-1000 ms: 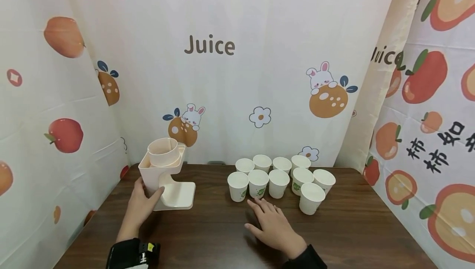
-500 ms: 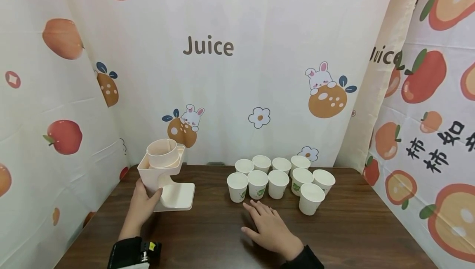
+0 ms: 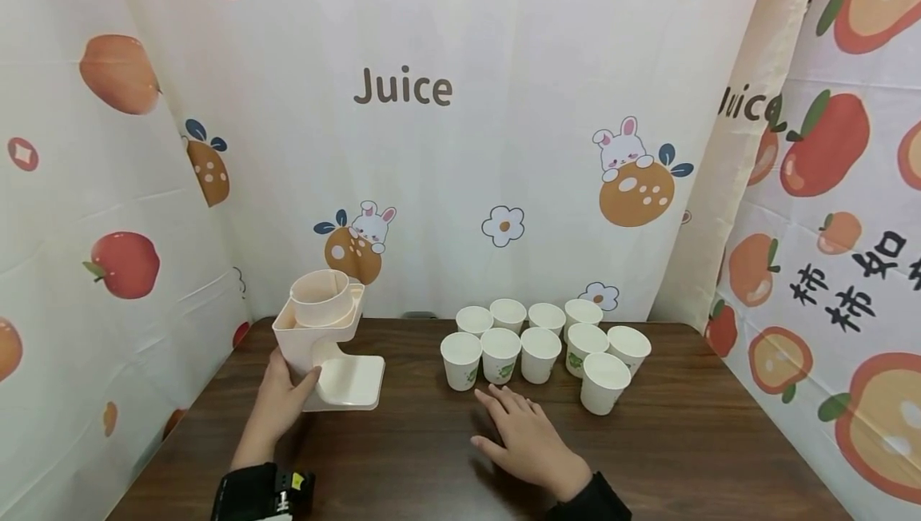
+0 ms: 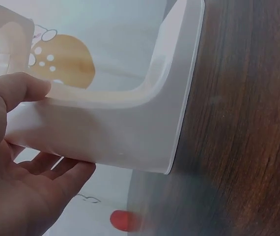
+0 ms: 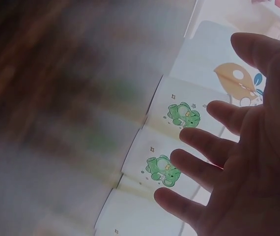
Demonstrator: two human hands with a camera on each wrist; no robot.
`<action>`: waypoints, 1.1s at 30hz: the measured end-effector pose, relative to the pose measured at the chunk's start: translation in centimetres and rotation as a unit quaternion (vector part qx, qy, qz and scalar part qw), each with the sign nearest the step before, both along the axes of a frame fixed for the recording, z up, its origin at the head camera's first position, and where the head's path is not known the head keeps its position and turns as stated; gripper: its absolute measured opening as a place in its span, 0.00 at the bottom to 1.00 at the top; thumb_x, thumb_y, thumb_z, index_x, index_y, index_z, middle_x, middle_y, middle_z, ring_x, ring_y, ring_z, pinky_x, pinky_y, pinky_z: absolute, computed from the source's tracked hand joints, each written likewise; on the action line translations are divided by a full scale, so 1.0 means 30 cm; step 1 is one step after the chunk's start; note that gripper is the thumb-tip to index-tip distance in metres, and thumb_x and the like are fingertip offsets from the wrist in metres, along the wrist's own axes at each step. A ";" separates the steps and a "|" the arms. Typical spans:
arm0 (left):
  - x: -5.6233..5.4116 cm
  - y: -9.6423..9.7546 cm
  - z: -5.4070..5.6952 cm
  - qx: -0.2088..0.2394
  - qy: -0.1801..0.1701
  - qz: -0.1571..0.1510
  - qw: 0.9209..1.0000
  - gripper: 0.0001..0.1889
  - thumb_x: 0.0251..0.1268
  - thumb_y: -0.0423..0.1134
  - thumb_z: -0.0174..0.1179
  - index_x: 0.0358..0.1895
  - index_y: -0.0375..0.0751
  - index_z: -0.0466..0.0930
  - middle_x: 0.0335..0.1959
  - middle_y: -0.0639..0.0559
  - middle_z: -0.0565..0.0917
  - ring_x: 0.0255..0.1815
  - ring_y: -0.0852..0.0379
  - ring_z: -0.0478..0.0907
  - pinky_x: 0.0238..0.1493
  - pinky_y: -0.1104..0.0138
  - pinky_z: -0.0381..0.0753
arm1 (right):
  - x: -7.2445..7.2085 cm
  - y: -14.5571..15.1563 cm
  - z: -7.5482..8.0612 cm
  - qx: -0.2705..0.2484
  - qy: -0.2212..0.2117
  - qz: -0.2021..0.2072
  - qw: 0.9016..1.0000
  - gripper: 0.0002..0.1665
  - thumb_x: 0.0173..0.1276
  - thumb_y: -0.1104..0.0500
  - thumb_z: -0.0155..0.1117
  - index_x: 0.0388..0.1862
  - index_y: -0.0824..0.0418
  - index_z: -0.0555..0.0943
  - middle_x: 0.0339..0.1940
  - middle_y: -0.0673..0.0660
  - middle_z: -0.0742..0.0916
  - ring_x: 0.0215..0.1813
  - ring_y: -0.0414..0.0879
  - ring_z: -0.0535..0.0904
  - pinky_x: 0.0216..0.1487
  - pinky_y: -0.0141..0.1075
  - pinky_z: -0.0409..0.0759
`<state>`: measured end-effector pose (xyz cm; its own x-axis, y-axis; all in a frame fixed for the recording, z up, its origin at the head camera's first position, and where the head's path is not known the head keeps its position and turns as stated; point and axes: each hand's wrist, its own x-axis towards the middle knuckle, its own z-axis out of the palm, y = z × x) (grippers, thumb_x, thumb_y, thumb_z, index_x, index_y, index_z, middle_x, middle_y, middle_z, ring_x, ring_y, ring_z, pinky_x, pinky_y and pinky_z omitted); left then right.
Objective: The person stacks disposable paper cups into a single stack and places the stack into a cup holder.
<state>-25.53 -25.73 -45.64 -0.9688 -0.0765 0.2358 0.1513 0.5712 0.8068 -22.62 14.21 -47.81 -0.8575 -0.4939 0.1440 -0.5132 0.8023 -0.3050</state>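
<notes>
A cream plastic stand point(image 3: 352, 381) with a flat base, a curved upright and a round cup-like piece point(image 3: 320, 300) on its top tray stands at the left of the table. My left hand point(image 3: 277, 401) grips its upright from the left; the left wrist view shows the thumb on one side of the upright point(image 4: 105, 130) and fingers on the other. Low over the table, my right hand point(image 3: 528, 445) has its fingers spread and holds nothing. Its fingertips are just in front of white paper cups point(image 3: 500, 357), whose green prints point(image 5: 163, 169) show in the right wrist view.
Several open paper cups stand upright in a cluster right of centre, with one point(image 3: 603, 385) nearest the front. The dark wooden table point(image 3: 403, 457) ends at a fruit-printed curtain point(image 3: 446, 169) behind. More printed cloth hangs at both sides.
In the last half second the stand has shifted slightly to the right with my left hand on it. My right hand stays in nearly the same place, and the cups have not moved.
</notes>
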 end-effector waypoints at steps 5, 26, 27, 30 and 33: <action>0.006 0.007 0.002 -0.009 -0.010 0.000 1.000 0.43 0.73 0.36 0.58 0.74 0.20 0.36 0.72 0.19 0.50 0.73 0.24 0.49 0.68 0.34 0.52 | -0.002 0.010 0.001 -0.004 -0.008 -0.001 1.000 0.40 0.74 0.37 0.58 0.78 0.54 0.65 0.75 0.62 0.69 0.74 0.62 0.64 0.63 0.66 0.64; 0.042 0.078 0.012 -0.003 -0.051 -0.047 0.998 0.41 0.72 0.40 0.63 0.71 0.22 0.45 0.65 0.23 0.64 0.65 0.30 0.68 0.59 0.43 0.73 | 0.001 0.060 0.010 -0.009 -0.002 -0.021 1.000 0.39 0.74 0.39 0.59 0.77 0.55 0.66 0.74 0.63 0.69 0.74 0.64 0.63 0.63 0.67 0.63; 0.043 0.080 0.011 -0.003 -0.053 -0.048 0.997 0.41 0.72 0.41 0.63 0.71 0.22 0.45 0.65 0.23 0.64 0.64 0.31 0.68 0.59 0.44 0.73 | 0.001 0.062 0.011 -0.010 -0.002 -0.023 1.000 0.39 0.74 0.40 0.59 0.77 0.55 0.66 0.74 0.63 0.69 0.74 0.64 0.63 0.63 0.67 0.63; 0.046 0.089 0.011 -0.003 -0.056 -0.050 0.997 0.41 0.71 0.41 0.64 0.71 0.22 0.47 0.64 0.24 0.65 0.64 0.32 0.70 0.59 0.45 0.74 | 0.003 0.069 0.014 -0.014 -0.003 -0.026 1.000 0.38 0.74 0.40 0.60 0.77 0.55 0.66 0.74 0.64 0.69 0.73 0.65 0.63 0.62 0.67 0.63; 0.049 0.098 0.012 -0.006 -0.052 -0.052 0.997 0.40 0.70 0.40 0.65 0.70 0.22 0.48 0.63 0.25 0.67 0.63 0.33 0.71 0.58 0.46 0.76 | 0.001 0.075 0.014 -0.014 -0.003 -0.030 0.999 0.38 0.74 0.40 0.60 0.76 0.55 0.66 0.74 0.64 0.69 0.73 0.65 0.63 0.62 0.67 0.64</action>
<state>-24.07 -22.79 -45.29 -0.9907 0.0271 0.1334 0.1252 0.5659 0.8149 -22.58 16.47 -47.38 -0.8866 -0.4367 0.1525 -0.4622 0.8231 -0.3299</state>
